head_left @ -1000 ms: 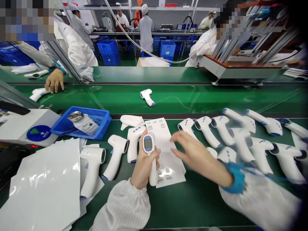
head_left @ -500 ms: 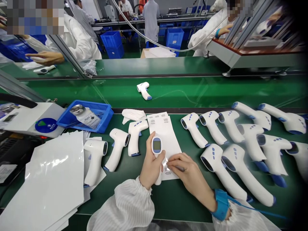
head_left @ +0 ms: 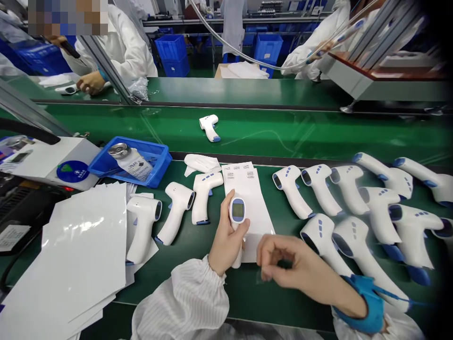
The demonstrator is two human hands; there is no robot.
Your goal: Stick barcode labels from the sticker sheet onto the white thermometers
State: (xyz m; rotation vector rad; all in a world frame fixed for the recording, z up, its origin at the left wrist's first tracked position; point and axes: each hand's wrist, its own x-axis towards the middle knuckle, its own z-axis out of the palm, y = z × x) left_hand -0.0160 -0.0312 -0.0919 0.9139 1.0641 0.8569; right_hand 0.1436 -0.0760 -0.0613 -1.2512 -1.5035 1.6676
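My left hand (head_left: pixel 229 238) is wrapped round a white infrared thermometer (head_left: pixel 238 210), its small grey screen facing me. Beneath it lies a white label sheet (head_left: pixel 255 196) with printed marks near the top edge. To the right of the sheet, my right hand (head_left: pixel 283 262) is closed in a pinch, slightly blurred. A small clear piece of film (head_left: pixel 264 275) shows at its fingertips; any print on it cannot be made out. A blue wrist strap (head_left: pixel 364 302) with a cord is round my right wrist.
Several white thermometers (head_left: pixel 292 191) lie at right; others (head_left: pixel 177 212) lie left of the sheet. A paper stack (head_left: pixel 88 245) and a blue tray (head_left: pixel 161 165) holding a bottle are at left. One thermometer (head_left: pixel 209 127) rests on the green belt (head_left: pixel 269 130). Co-workers sit across.
My right hand has moved off the sheet to the right and towards me, with clear film at its fingertips. My left hand still holds the thermometer. The view has shifted slightly.
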